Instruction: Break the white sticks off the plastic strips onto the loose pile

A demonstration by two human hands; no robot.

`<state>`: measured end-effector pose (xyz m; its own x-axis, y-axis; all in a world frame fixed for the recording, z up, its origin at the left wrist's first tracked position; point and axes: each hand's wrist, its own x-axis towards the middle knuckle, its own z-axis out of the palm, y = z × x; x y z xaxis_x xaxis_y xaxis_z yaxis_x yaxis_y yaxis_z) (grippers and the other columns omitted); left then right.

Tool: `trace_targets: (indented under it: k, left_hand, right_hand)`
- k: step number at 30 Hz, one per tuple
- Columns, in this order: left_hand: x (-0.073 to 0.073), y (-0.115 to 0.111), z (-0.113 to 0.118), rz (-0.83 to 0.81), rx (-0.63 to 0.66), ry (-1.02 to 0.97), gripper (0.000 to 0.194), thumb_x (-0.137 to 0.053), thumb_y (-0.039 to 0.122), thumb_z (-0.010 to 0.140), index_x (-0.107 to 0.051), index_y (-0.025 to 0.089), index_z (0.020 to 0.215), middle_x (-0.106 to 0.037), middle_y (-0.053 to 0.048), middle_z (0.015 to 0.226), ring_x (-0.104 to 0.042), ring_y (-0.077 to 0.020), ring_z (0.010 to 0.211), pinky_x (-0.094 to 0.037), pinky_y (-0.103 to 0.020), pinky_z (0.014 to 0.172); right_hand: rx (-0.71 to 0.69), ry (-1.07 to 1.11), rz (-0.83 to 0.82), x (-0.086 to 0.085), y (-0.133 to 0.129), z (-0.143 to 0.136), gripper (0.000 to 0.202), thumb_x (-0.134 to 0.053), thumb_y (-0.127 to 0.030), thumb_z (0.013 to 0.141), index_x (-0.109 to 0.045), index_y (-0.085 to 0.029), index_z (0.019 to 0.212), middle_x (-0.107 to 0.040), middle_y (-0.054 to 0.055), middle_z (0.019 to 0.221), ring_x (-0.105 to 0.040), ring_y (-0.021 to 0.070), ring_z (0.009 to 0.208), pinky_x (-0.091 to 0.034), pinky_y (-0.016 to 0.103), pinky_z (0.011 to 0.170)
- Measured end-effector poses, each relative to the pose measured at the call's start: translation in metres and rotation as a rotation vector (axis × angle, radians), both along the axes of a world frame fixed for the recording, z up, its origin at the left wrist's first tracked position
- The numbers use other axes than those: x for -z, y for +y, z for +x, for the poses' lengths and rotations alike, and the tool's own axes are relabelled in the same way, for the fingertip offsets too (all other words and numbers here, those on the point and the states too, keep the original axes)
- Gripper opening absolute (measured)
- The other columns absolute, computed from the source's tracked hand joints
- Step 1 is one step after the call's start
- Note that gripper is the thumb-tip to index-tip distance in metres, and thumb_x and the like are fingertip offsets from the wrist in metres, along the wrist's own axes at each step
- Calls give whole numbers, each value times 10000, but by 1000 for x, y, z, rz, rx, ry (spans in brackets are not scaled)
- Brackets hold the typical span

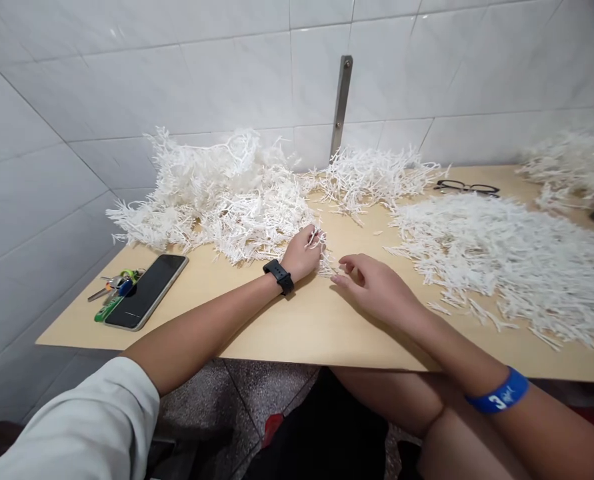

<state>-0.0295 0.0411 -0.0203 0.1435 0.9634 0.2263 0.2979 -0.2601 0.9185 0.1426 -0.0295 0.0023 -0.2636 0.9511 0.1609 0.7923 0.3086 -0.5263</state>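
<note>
My left hand (303, 255), with a black watch on its wrist, is closed around a white branched plastic piece (321, 241). Thin strands of that piece stick out past the fingers toward the right. My right hand (369, 283), wearing a blue wristband, is just beside those strand tips. Its fingers are bent, with the thumb a little apart from them, and I see nothing held there. A tangled heap of white branched pieces (247, 200) lies behind my left hand. To the right of my right hand spreads a pile of short loose white strands (507, 253).
A phone (147, 291) and keys (119, 285) lie at the table's left. A smaller white heap (371, 175) sits below a metal bracket (341, 100) on the tiled wall. Glasses (467, 187) rest behind the right pile. Another white heap (571, 163) is far right.
</note>
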Motion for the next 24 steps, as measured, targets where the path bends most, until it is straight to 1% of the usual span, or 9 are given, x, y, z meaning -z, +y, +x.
trace_targets:
  k: [2,7,9,13,15,17,20,22,24]
  left_hand:
    - [1,-1,1,-29,48,-50,220,-478,250,914,-427,182,711,-502,21,636,-443,-95,586,-357,-230,586]
    - [-2,-7,6,-51,115,-73,243,-523,260,897,-421,179,692,-492,17,642,-449,-96,592,-379,-229,583]
    - [-6,-10,8,-93,137,-112,241,-540,263,890,-428,177,695,-485,18,646,-453,-96,595,-385,-228,576]
    - [-13,-17,10,-252,196,-249,255,-539,322,902,-415,186,725,-451,36,626,-420,-81,538,-355,-215,521]
    - [-14,-18,11,-273,199,-253,265,-534,335,908,-421,182,723,-441,38,618,-395,-72,518,-334,-209,505]
    - [-16,-18,11,-262,189,-248,265,-528,326,910,-437,174,714,-444,31,617,-390,-67,513,-325,-207,502]
    - [-18,-15,10,-288,215,-279,218,-532,320,893,-479,169,746,-448,27,614,-363,-62,488,-296,-205,478]
    - [-19,-13,8,-335,271,-294,150,-550,299,854,-512,168,790,-454,23,614,-361,-65,484,-285,-204,468]
    - [-20,-12,6,-378,336,-287,94,-560,260,799,-533,170,807,-439,24,601,-355,-69,480,-274,-204,458]
  right_hand:
    - [25,21,29,4,6,-7,405,-550,-484,875,-615,-166,1118,-672,86,972,-593,216,822,-395,297,692]
    - [-100,85,-20,6,14,-17,271,-507,-425,896,-630,-186,858,-655,46,804,-563,190,729,-361,278,640]
    - [-97,167,-58,6,16,-19,260,-529,-421,874,-630,-185,833,-661,38,786,-557,185,715,-364,271,635]
    - [-71,373,-166,7,19,-21,299,-519,-437,850,-624,-173,755,-643,20,720,-541,175,689,-364,262,628]
    - [-75,422,-198,7,20,-20,290,-503,-410,835,-592,-176,689,-605,7,669,-521,167,668,-351,261,619]
    - [-96,430,-235,5,19,-18,225,-504,-349,794,-545,-183,646,-554,-11,625,-487,152,635,-332,256,596]
    - [-132,379,-249,1,17,-13,101,-480,-249,734,-514,-194,657,-503,-35,602,-438,132,597,-305,247,569]
    - [-142,342,-223,-1,16,-9,89,-458,-222,729,-537,-197,697,-515,-39,621,-440,131,607,-313,243,579]
    - [-143,319,-210,-2,18,-3,114,-451,-229,747,-558,-196,728,-547,-31,654,-465,137,629,-336,243,597]
